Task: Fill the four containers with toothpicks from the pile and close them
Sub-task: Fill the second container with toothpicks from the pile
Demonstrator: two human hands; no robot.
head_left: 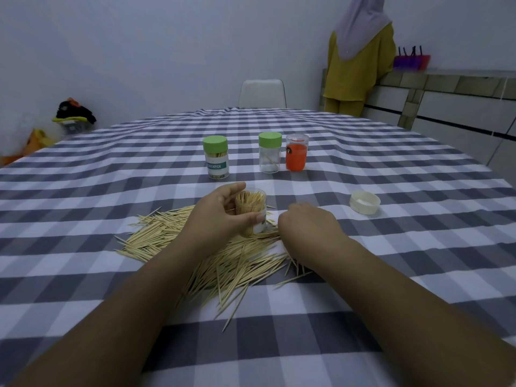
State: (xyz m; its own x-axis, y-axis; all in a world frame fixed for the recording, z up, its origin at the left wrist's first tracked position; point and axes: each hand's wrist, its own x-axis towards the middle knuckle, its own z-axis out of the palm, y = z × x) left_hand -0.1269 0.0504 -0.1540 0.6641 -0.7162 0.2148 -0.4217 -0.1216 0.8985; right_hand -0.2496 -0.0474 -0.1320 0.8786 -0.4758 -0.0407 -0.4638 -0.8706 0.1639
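Grey-and-white check showing under pale wood and green caps

The tablecloth is showing a grey-and-white check, with the toothpick pile lying pale tan across it. Two clear containers are wearing light green lids, the labelled one carrying a white label with a teal band, the other looking nearly colourless. The third container is glowing orange-red below a clear top. The loose lid is showing cream-white.

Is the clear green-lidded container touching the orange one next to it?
Apart. The head view shows a thin strip of tablecloth between the clear green-lidded container and the orange container.
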